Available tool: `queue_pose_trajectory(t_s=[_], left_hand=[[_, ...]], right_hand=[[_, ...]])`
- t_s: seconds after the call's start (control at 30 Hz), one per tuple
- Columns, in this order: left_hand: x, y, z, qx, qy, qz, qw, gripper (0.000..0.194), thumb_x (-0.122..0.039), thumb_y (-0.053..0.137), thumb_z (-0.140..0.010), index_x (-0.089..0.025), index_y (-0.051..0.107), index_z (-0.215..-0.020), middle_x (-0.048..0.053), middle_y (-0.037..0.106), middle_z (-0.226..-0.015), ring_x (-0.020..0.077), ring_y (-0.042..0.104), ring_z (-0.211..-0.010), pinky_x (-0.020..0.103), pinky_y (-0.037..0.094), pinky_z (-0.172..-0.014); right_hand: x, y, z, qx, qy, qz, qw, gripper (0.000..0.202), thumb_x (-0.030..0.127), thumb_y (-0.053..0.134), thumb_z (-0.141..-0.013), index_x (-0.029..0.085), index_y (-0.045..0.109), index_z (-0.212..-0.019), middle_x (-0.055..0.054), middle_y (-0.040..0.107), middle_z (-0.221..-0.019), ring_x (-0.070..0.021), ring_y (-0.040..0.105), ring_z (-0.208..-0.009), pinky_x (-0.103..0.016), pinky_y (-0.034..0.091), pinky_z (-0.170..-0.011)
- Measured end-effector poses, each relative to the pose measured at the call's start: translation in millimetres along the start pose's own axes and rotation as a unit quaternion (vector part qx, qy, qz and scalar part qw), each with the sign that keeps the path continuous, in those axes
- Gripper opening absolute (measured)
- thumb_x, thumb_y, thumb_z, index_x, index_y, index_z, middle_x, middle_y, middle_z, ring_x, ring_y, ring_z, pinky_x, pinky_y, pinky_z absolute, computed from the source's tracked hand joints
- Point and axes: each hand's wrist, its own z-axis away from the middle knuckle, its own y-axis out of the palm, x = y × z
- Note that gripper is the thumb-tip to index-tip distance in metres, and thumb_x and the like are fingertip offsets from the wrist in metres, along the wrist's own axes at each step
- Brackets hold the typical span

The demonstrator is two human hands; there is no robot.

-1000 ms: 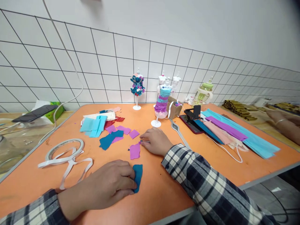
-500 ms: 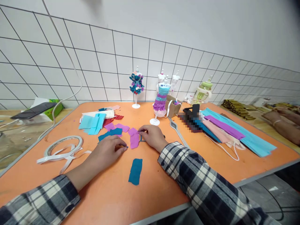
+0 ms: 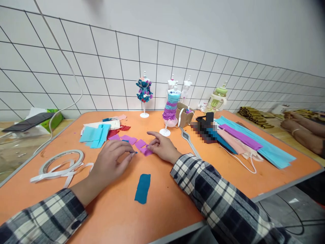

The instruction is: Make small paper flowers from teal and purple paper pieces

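My left hand [image 3: 110, 161] is closed in a pinch, with a tiny blue scrap at its fingertips. My right hand [image 3: 164, 147] points its index finger out. Its thumb and other fingers press together on a small purple crepe-paper piece [image 3: 145, 149], one edge of which is lifted. Another purple piece [image 3: 129, 139] lies just beyond my left fingertips, partly over others. On the tabletop between my forearms rests a teal crepe-paper strip [image 3: 142, 188], flat and apart from both hands.
Left are a tape roll [image 3: 62, 162] with loose white strips and light-blue paper pieces [image 3: 95, 135]. Behind stand a mini dress form in teal ruffles [image 3: 144, 90] and one in blue and purple [image 3: 170, 108]. Right are folded paper strips [image 3: 264, 145] and a green-lidded bottle [image 3: 217, 99].
My right hand has stretched out its index finger and shifted the purple piece, which was flat. My left hand has come up slightly and leftward in view. The whole view has shifted slightly.
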Motion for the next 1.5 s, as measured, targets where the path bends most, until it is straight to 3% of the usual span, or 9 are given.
queue_pose_trajectory(t_s=[0.07, 0.13, 0.23, 0.37, 0.43, 0.6, 0.87, 1.2, 1.5], left_hand=[[-5.3, -1.9, 2.4, 0.012, 0.1, 0.02, 0.995, 0.02, -0.028, 0.051, -0.101, -0.024, 0.071, -0.1, 0.006, 0.079, -0.111, 0.0265, 0.067, -0.113, 0.045, 0.049, -0.104], [-8.9, 0.0, 3.0, 0.078, 0.149, 0.03, 0.985, 0.022, -0.026, 0.049, -0.102, -0.026, 0.071, -0.102, 0.006, 0.079, -0.116, 0.0258, 0.065, -0.122, 0.043, 0.049, -0.106], [-8.9, 6.9, 1.5, 0.167, 0.11, 0.031, 0.979, 0.026, -0.03, 0.044, -0.105, -0.024, 0.068, -0.1, 0.008, 0.076, -0.126, 0.027, 0.063, -0.128, 0.042, 0.052, -0.104], [-4.1, 13.8, 0.4, 0.217, 0.061, 0.034, 0.974, 0.027, -0.029, 0.038, -0.105, -0.022, 0.064, -0.098, 0.011, 0.073, -0.127, 0.0276, 0.067, -0.118, 0.045, 0.053, -0.099], [-2.2, 14.5, 1.5, 0.212, 0.05, 0.012, 0.976, 0.026, -0.029, 0.038, -0.104, -0.023, 0.063, -0.099, 0.011, 0.073, -0.127, 0.0301, 0.065, -0.122, 0.053, 0.047, -0.106], [0.8, 11.3, 4.3, 0.171, 0.022, -0.063, 0.983, 0.026, -0.029, 0.04, -0.101, -0.024, 0.066, -0.098, 0.009, 0.077, -0.116, 0.0348, 0.062, -0.128, 0.064, 0.034, -0.113], [0.2, 7.7, 5.9, 0.102, 0.039, -0.121, 0.987, 0.027, -0.03, 0.043, -0.1, -0.021, 0.069, -0.102, 0.011, 0.079, -0.113, 0.0356, 0.067, -0.116, 0.057, 0.039, -0.106], [5.7, 7.9, 8.3, 0.094, 0.02, -0.106, 0.99, 0.03, -0.035, 0.047, -0.099, -0.021, 0.073, -0.102, 0.013, 0.078, -0.12, 0.0386, 0.067, -0.117, 0.057, 0.046, -0.099], [4.0, 5.1, 7.7, 0.105, 0.025, -0.08, 0.991, 0.032, -0.037, 0.045, -0.101, -0.021, 0.072, -0.102, 0.012, 0.078, -0.117, 0.0368, 0.066, -0.115, 0.055, 0.047, -0.097]], right_hand=[[3.3, 8.0, 4.6, 0.036, -0.025, -0.048, 0.998, 0.058, 0.013, 0.07, -0.087, 0.023, 0.061, -0.143, 0.0, 0.079, -0.093, -0.014, 0.073, -0.083, -0.027, 0.058, -0.081], [7.7, 14.1, 8.1, 0.039, -0.045, -0.063, 0.996, 0.037, 0.011, 0.068, -0.088, 0.024, 0.075, -0.122, -0.001, 0.08, -0.099, -0.0154, 0.074, -0.093, -0.031, 0.057, -0.091], [11.7, 15.9, 8.4, -0.002, -0.018, -0.094, 0.995, 0.018, 0.011, 0.068, -0.087, 0.021, 0.081, -0.096, -0.003, 0.081, -0.103, -0.0173, 0.074, -0.098, -0.033, 0.057, -0.095], [9.3, 9.3, 2.0, -0.036, 0.017, -0.145, 0.989, 0.014, 0.015, 0.069, -0.087, 0.018, 0.08, -0.096, -0.004, 0.081, -0.097, -0.0171, 0.074, -0.088, -0.031, 0.06, -0.082], [6.9, 5.0, -0.3, -0.057, 0.021, -0.16, 0.985, 0.015, 0.017, 0.069, -0.088, 0.02, 0.08, -0.098, -0.004, 0.08, -0.096, -0.0176, 0.074, -0.087, -0.031, 0.061, -0.08], [2.6, -3.8, -1.8, -0.106, 0.03, -0.188, 0.976, 0.016, 0.009, 0.074, -0.079, 0.024, 0.08, -0.08, -0.001, 0.079, -0.088, -0.019, 0.073, -0.092, -0.038, 0.056, -0.099], [-15.9, -5.4, -11.2, -0.102, 0.113, -0.334, 0.93, 0.017, 0.026, 0.085, -0.072, 0.02, 0.076, -0.085, -0.002, 0.077, -0.083, -0.0124, 0.069, -0.068, -0.031, 0.061, -0.077], [-22.4, -6.2, -13.9, -0.106, 0.142, -0.445, 0.878, 0.03, 0.028, 0.092, -0.062, 0.018, 0.074, -0.084, 0.001, 0.072, -0.073, -0.01, 0.066, -0.065, -0.025, 0.057, -0.071], [-28.8, -10.7, -16.6, -0.16, 0.109, -0.49, 0.85, 0.024, 0.025, 0.087, -0.071, 0.022, 0.07, -0.088, 0.004, 0.071, -0.076, -0.0099, 0.066, -0.07, -0.027, 0.059, -0.08]])
